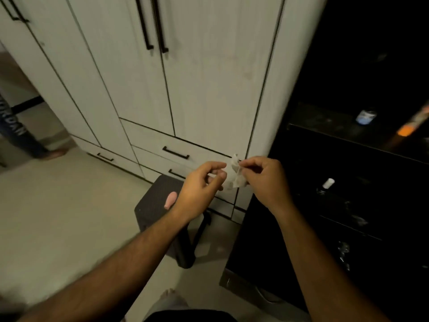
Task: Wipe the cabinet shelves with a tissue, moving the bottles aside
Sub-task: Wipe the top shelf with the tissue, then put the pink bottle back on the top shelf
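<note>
Your fingers [251,167] are pinching the tissue [234,174] from both sides: your right hand [264,180] is clamping its right edge between thumb and forefinger, and your left hand [202,187] is curling its fingertips onto the left edge, so the crumpled white sheet is hanging between the two hands, held in the air. You seem to be opening or folding it before any wiping begins, so work it into a flat pad with a clean face outward; a loose wad would likely only push dust about. Just beyond the fingers the pale wardrobe [209,89] is standing with its doors and drawers closed. To the right of your right hand the dark cabinet [348,159] is showing its shelves, where a small white bottle [328,183] and a blue-labelled jar [366,116] are sitting; the rest there is too dim to name. Below your left hand a dark stool [153,205] is carrying a small pink thing [170,200]. Turn right towards those shelves, keep the pad in one hand, and free the other for shifting bottles.
</note>
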### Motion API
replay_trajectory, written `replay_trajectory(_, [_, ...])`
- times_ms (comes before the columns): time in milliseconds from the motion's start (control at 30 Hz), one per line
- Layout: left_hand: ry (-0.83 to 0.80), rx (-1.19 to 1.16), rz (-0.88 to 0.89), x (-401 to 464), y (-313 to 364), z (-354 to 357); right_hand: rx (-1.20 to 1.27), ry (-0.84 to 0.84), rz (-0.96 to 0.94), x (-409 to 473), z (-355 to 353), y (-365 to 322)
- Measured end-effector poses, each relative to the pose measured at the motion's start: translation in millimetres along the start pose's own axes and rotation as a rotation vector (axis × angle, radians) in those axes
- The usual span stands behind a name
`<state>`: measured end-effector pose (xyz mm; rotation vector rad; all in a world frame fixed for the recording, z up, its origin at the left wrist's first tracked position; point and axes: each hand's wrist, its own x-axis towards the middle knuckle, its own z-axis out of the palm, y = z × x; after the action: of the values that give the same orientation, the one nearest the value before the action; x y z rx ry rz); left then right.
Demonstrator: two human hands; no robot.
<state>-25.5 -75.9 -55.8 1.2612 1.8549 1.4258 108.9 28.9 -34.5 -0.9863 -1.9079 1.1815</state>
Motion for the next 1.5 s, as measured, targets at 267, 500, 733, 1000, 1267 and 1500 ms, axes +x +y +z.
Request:
replay_trajectory(267, [-0.025, 0.021, -0.249, -4.4, -103.5, -63.9, 0.116, -0.170, 0.341, 19.1, 119.2, 48.4])
replay_trajectory(500, [-0.172, 0.057, -0.456, 19.3, -199.7, -114.0, 0.133, -0.153, 0.583, 44.7, 233.6, 83.1])
replay_trajectory(733, [-0.144, 0.004, -0.618, 48.1, -290.3, -153.2, 0.116, -0.119, 0.726, 71.1, 342.9, 123.9])
replay_trajectory(1000, [-0.035, -0.025, -0.798, 76.4, -402.2, -163.5, 0.206, -0.275, 0.795, 100.4, 432.6, 198.6])
replay_trajectory(1267, [-0.032, -0.120, -0.912, 102.7, -501.5, -155.6, -0.171, -0.215, 0.658, 128.1, 492.2, 280.9])
replay_trajectory(1500, [0.055, -0.053, -0.900, 130.6, -562.2, -154.2, -0.394, -0.231, 0.392, 155.4, 536.4, 313.5])
